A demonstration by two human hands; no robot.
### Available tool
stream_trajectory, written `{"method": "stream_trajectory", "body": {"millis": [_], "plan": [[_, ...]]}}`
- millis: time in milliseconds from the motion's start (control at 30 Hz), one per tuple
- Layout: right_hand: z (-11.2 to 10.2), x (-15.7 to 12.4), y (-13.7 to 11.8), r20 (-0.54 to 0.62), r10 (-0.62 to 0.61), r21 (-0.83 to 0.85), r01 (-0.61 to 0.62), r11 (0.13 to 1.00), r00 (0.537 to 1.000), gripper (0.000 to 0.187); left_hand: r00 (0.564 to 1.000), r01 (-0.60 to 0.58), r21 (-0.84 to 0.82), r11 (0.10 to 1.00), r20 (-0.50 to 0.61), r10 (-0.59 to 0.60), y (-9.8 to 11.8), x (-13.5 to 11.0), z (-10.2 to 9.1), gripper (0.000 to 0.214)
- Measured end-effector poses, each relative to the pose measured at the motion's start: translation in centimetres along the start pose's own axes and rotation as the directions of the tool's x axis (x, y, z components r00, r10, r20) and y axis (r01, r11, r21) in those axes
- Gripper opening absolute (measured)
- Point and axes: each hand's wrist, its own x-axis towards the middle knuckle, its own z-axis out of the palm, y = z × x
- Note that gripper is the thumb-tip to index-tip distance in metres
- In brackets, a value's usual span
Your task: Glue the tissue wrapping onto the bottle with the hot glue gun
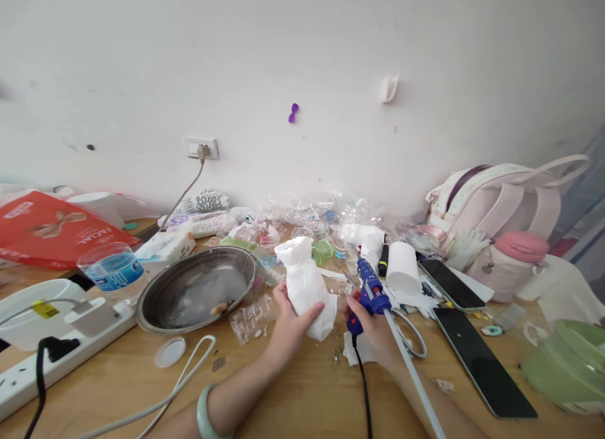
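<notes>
My left hand [288, 322] grips a bottle-shaped object wrapped in white tissue [307, 285], holding it tilted above the wooden table [302, 395]. My right hand [373, 329] is closed round the handle of a blue hot glue gun [371, 291], with its nozzle pointing away near the wrapped object. A white glue stick [411, 373] sticks out of the gun's back toward me, and its black cord [363, 388] runs down to the table's near edge. A pale green bangle [205, 414] sits on my left wrist.
A metal bowl [196, 288] lies left of my hands, beside a water bottle [111, 269], power strip [61, 344] and red box [51, 228]. Clear plastic scraps [312, 218] crowd the back. Two phones [482, 357] [449, 283], scissors [411, 332], a white cup [401, 267], pink bag [501, 203] and green container [571, 363] sit right.
</notes>
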Motion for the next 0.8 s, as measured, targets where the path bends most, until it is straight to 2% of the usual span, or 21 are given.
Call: {"method": "stream_trajectory", "body": {"millis": [100,233,433,567,800], "plan": [[-0.4,-0.3,-0.8,0.089,-0.041,-0.032,0.044,0.999,0.995,0.041,0.995,-0.054,-0.016,0.998,-0.090,0.052,0.0,0.2,-0.2,0.074],[-0.9,-0.9,-1.4,0.196,-0.013,-0.028,0.019,0.999,0.981,0.048,0.978,-0.120,0.016,0.993,-0.172,0.121,0.5,0.3,-0.4,0.073],[-1.7,-1.5,-1.4,0.457,-0.030,-0.118,0.094,0.989,0.889,0.046,0.963,-0.150,0.047,0.988,-0.218,0.157,1.6,0.1,-0.5,0.074],[-1.9,-1.5,-0.9,0.499,-0.012,-0.201,0.129,0.971,0.866,0.049,0.963,-0.139,0.020,0.990,-0.232,0.140,1.7,0.1,-0.3,0.078],[-2.4,-1.4,0.3,0.481,0.110,-0.252,0.018,0.967,0.870,0.043,0.962,-0.124,0.018,0.992,-0.244,0.125,1.7,0.1,-0.4,0.077]]}}
